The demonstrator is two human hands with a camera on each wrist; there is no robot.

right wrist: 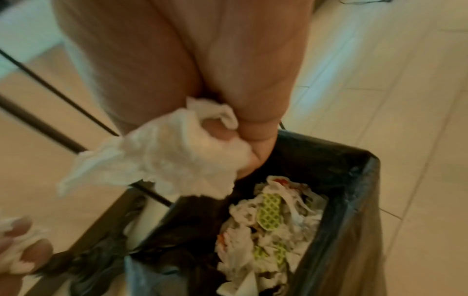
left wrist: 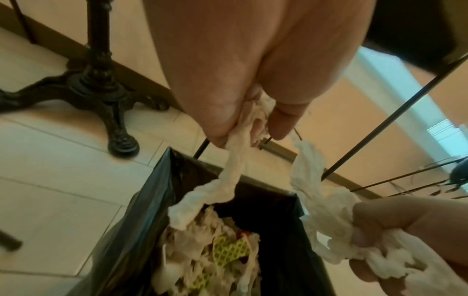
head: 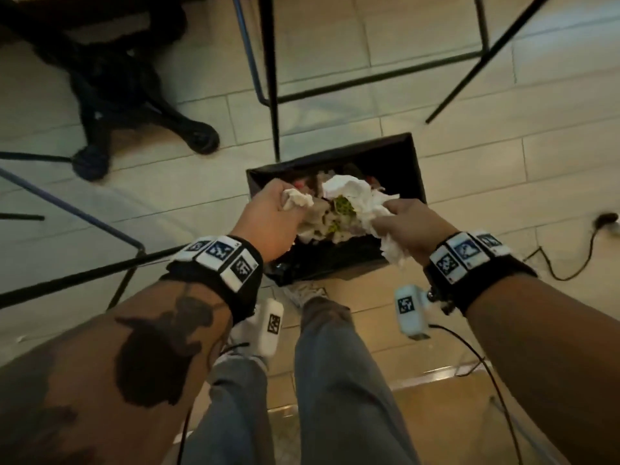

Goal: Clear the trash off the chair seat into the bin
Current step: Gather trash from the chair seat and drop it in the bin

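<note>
— Where are you now?

— Over the bin [head: 396, 152]. My left hand [head: 268, 223] pinches a twisted tissue [left wrist: 228, 180] that dangles above the open bag. My right hand [head: 409, 226] clutches a bigger wad [head: 352, 193], fingers curled round it.

— So it's the drop step?

— Looks that way. Both pieces hang above the paper already inside; the wad may overhang the rim a little, hard to tell through the blur.

— Next move?

— Centre both hands over the opening, then let go so nothing lands on the floor [head: 436, 78].
</note>
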